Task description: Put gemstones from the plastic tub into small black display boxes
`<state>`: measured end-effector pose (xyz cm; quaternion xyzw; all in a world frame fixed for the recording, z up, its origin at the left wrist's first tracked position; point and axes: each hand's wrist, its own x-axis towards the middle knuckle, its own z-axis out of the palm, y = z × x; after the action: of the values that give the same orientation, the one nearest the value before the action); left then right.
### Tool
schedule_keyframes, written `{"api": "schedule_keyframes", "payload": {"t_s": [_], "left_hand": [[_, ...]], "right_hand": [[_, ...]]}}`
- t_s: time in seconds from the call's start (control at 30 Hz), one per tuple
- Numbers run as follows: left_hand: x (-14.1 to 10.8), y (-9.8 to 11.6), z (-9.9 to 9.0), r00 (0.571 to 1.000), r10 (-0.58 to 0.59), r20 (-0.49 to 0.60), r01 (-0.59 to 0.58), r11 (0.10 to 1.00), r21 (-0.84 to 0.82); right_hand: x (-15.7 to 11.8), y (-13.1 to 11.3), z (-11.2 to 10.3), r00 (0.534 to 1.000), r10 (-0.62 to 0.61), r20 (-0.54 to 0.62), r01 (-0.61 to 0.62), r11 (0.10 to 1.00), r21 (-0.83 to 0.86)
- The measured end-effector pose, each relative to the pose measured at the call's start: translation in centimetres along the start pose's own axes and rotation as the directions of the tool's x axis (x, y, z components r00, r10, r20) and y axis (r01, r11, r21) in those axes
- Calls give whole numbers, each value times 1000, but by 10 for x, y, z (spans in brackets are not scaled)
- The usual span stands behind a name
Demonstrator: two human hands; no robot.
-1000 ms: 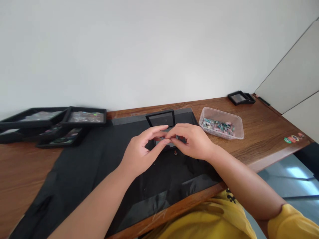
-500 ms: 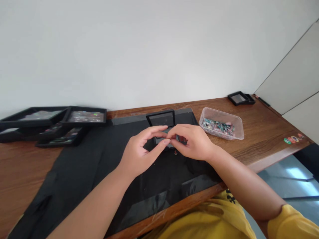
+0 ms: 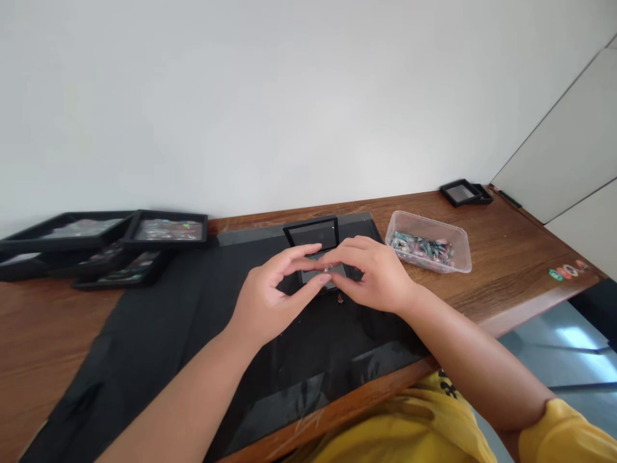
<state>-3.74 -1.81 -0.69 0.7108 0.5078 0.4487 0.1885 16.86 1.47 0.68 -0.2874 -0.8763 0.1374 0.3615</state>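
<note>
Both hands meet over a small black case point(image 3: 313, 233), whose framed lid stands raised behind them on the black mat point(image 3: 193, 321). The fingertips of my left hand point(image 3: 279, 283) and my right hand point(image 3: 369, 273) come together around a tiny pale object point(image 3: 326, 270), too small to make out. My thumbs and forefingers are bent in a pinch. The lower part of the case lies beneath the fingers and is partly hidden by them. A tiny reddish piece point(image 3: 340, 299) rests on the mat just in front of the case.
A clear plastic tub point(image 3: 463, 247) of small wrapped pieces stands to the right. Black framed trays point(image 3: 168, 244) are stacked at the left. Two small black frames point(image 3: 460, 192) lie at the back right, and round stickers point(image 3: 569, 271) are near the right edge.
The fingertips have parted slightly, and a tiny pale object now shows between them. The view has shifted a little; the case and the tub have stayed in place.
</note>
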Motion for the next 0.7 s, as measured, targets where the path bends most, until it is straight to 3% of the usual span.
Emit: {"api": "schedule_keyframes", "payload": {"t_s": [0.33,0.5,0.7], "left_hand": [[0,-5,-1,1000,7,-8,-7,999,-40],[3,-12,-4,988,31,-154,-42,997,-68],[7,-15,-5,957,-22,-289,16,1000,-22]], "right_hand": [[2,-1,-2,998,56,-19,-55,998,11],[4,-1,-2,994,106,3,-106,994,36],[4,-1,-1,973,217,77,-220,975,39]]}}
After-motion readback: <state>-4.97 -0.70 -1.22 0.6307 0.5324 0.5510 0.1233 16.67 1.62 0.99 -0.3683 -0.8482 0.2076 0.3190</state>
